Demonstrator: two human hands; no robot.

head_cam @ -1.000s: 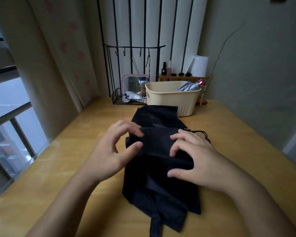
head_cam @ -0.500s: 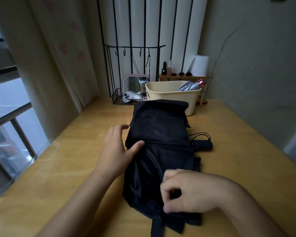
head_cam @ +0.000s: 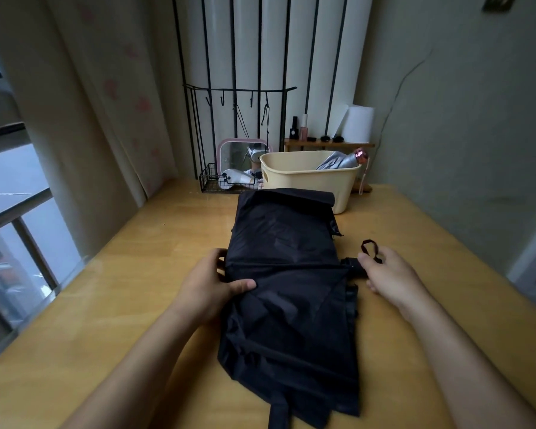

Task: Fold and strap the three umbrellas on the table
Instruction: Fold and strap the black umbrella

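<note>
Crosswise on the table's (head_cam: 106, 305) middle lies the black umbrella (head_cam: 291, 320), canopy spread toward the near edge, left hand (head_cam: 211, 287) pinching its left end, right hand (head_cam: 393, 275) curled round its handle (head_cam: 353, 269), a silver umbrella (head_cam: 338, 161) in the far-edge basket (head_cam: 307, 181).

Cannot see most of the handle (head_cam: 354, 270) of the black umbrella (head_cam: 285, 305), gripped at its three o'clock by the right hand (head_cam: 390, 275). Nor the fingertips of the left hand (head_cam: 209, 283), curled behind the cloth at nine o'clock. Cut off at six o'clock by the frame's edge: the strap (head_cam: 277, 416). Mostly hidden behind the basket (head_cam: 307, 182) wall: the silver umbrella (head_cam: 338, 161).
</note>
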